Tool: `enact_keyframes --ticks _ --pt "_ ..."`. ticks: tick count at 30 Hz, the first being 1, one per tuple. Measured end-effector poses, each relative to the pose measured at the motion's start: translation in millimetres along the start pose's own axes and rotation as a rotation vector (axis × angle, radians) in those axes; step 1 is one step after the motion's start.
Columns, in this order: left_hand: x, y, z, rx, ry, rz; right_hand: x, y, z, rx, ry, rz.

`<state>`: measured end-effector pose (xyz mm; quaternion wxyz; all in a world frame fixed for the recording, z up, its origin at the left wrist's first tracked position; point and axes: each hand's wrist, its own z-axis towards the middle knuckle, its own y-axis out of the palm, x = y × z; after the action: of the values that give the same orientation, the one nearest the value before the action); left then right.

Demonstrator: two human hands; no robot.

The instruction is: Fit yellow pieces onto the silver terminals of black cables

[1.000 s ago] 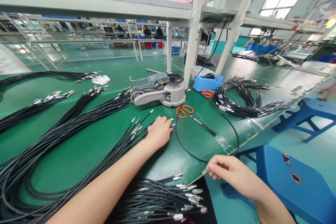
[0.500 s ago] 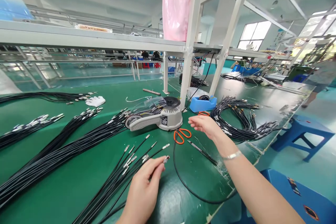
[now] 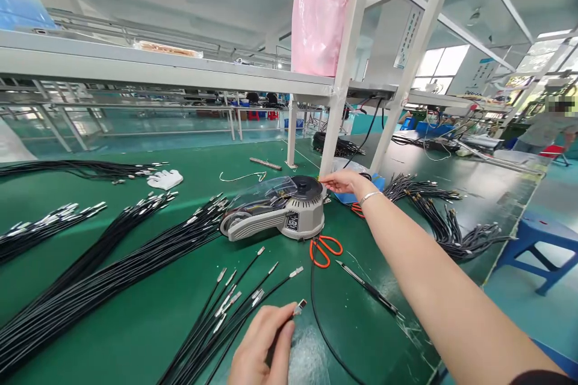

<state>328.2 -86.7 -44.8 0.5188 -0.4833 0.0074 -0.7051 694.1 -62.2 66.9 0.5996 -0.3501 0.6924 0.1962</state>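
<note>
Between the thumb and forefinger of my left hand (image 3: pixel 266 337) is a small metal cable connector (image 3: pixel 300 307), low in the middle of the head view. My right hand (image 3: pixel 344 181) reaches forward to the right rear side of a grey electric tape dispenser (image 3: pixel 303 219) with a black round top. Its fingertips are pressed together at the dispenser's edge; anything they hold is too small to make out. Left of my left hand lies a loose group of black cables (image 3: pixel 212 325) with metal ends. Orange-handled scissors (image 3: pixel 333 245) lie in front of the dispenser.
A utility knife (image 3: pixel 368 290) lies right of the scissors. Bundles of black cables (image 3: pixel 108 261) cover the left side, with a white glove (image 3: pixel 165 179) behind them. Under my right forearm's far side sit more cables (image 3: pixel 428 210). A white post (image 3: pixel 345 72) rises behind the dispenser.
My right hand has moved forward from beside the dispenser to its rear edge, fingers now together. My left hand still holds the connector. The camera view has shifted slightly.
</note>
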Motion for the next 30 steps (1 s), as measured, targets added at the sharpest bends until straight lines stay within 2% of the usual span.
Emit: enact_keyframes --ticks 3,5,8,10,11,13,15,18,22,27,30 --pt "7 -1.2 1 0.041 -0.053 -0.012 -1 -2 -15 0.075 -0.053 0.103" --pt "12 -0.2 1 0.077 -0.112 -0.023 11 -3 -43 0.129 -0.115 0.181" --pt "18 4.2 -2 0.099 -0.215 -0.056 53 11 -121 0.15 -0.201 0.292" --pt "21 8.1 -4 0.124 -0.283 -0.091 90 33 -187 0.065 -0.224 0.426" --pt "23 10.0 -6 0.146 -0.31 -0.107 108 46 -218 0.021 -0.197 0.49" --pt "27 13.2 -8 0.189 -0.342 -0.131 139 75 -271 0.042 -0.114 0.555" --pt "32 15.2 -10 0.221 -0.349 -0.148 159 100 -302 0.042 -0.09 0.585" --pt "38 15.6 -12 0.219 -0.318 -0.169 169 121 -315 -0.007 -0.16 0.602" --pt "40 13.0 -14 0.17 -0.278 -0.153 168 121 -313 -0.02 -0.233 0.601" --pt "41 13.5 -15 0.153 -0.308 -0.172 156 119 -300 0.24 -0.219 0.616" --pt "42 14.9 -15 0.165 -0.314 -0.224 143 120 -287 0.218 -0.22 0.661"
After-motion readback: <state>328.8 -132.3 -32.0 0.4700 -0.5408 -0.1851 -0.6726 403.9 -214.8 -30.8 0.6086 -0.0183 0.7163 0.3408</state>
